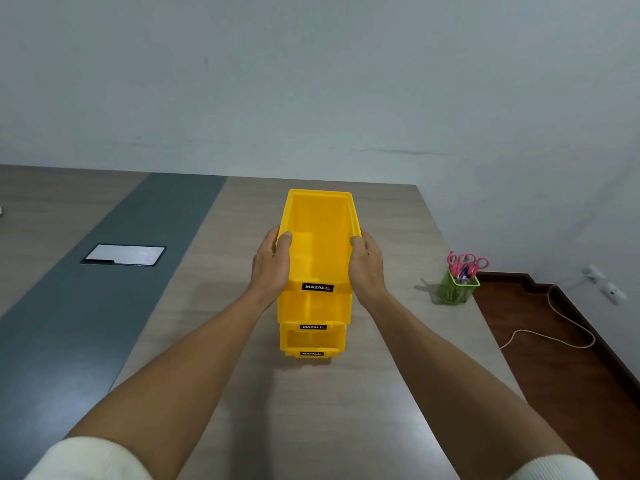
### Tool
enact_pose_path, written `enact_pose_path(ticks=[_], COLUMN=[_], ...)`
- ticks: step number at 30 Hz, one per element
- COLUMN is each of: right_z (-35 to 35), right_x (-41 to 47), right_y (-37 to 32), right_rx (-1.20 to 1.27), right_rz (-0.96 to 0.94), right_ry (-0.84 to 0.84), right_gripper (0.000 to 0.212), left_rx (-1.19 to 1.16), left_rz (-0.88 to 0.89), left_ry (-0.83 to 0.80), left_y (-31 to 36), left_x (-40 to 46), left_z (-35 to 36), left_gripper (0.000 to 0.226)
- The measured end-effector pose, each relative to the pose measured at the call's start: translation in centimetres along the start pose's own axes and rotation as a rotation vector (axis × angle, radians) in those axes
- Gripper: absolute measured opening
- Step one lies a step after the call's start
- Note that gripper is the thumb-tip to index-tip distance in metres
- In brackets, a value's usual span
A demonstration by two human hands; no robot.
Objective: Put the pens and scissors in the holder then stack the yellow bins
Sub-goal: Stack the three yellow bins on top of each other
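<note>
Both hands, left grip (pixel 272 268) and right grip (pixel 367 268), clamp the top yellow bin (pixel 320 233) of a three-high stack on the worktop (pixel 242 393).

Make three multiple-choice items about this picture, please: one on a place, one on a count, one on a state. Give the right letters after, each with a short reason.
1. Where does the green holder stand?
A. on the table, to the right of the yellow bins
B. inside the top bin
C. on the grey strip at the left

2. How many yellow bins are in the stack?
A. one
B. three
C. five

3. What is the state of the top bin?
A. lying upside down
B. full of pens
C. empty, held at both sides

Answers:
1 A: it stands near the table's right edge, apart from the bins.
2 B: three labelled fronts show, one above another.
3 C: the left hand and right hand each have a grip on one side wall, and its inside shows bare.
</note>
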State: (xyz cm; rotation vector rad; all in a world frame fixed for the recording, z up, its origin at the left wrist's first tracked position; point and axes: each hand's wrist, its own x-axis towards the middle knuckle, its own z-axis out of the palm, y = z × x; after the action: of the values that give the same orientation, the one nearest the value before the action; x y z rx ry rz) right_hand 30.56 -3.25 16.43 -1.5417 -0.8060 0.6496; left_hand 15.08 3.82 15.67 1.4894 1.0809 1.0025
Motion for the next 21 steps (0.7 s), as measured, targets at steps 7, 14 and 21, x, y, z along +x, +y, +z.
enact_pose_path(ticks=[7, 14, 21], right_z=[0.1, 0.0, -1.1], right_x=[0.0, 0.2, -0.6], right_y=[0.7, 0.9, 2.7], right_rx=[-0.031, -0.042, -0.008], right_rz=[-0.009, -0.015, 0.001], right_ry=[-0.031, -0.045, -0.147], right_gripper=[0.027, 0.025, 0.032], left_rx=[0.034, 0.037, 0.040], left_rz=[-0.025, -0.034, -0.066], left_ry=[0.002, -0.093, -0.196], left_y=[-0.9, -0.9, -3.0], left_x=[0.0, -0.3, -2.0], left_z=[-0.5, -1.1, -1.9], left_gripper=[0.035, 0.043, 0.068])
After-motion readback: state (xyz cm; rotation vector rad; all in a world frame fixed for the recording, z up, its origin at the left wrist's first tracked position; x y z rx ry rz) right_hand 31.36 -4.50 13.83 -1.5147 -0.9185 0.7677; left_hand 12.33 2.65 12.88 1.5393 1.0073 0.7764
